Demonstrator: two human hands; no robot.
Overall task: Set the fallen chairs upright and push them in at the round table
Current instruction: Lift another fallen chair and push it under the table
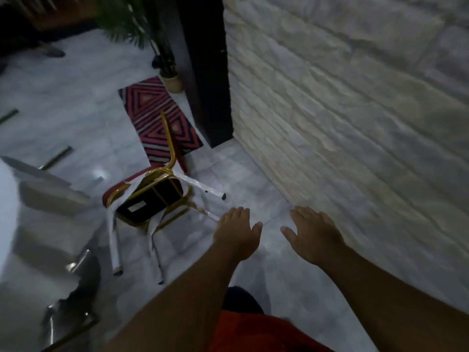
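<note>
Nearest, both bare forearms reach forward over the pale marble-look floor (291,262); the left hand (237,231) and the right hand (313,233) are spread flat, palms down, fingers loose, grasping nothing; they sit side by side with a gap of floor between them. Just left of and beyond the left hand lies the fallen chair (149,196), tipped on its back with the dark underside of its red seat facing up and its gold frame showing; its wrapped legs point near and right, one leg end almost touching the left hand's fingers. At the left edge is the blurred white round table (6,212); farther off lie a striped red rug (157,115) and a potted plant (170,77); a textured stone wall (342,97) fills the right.
</note>
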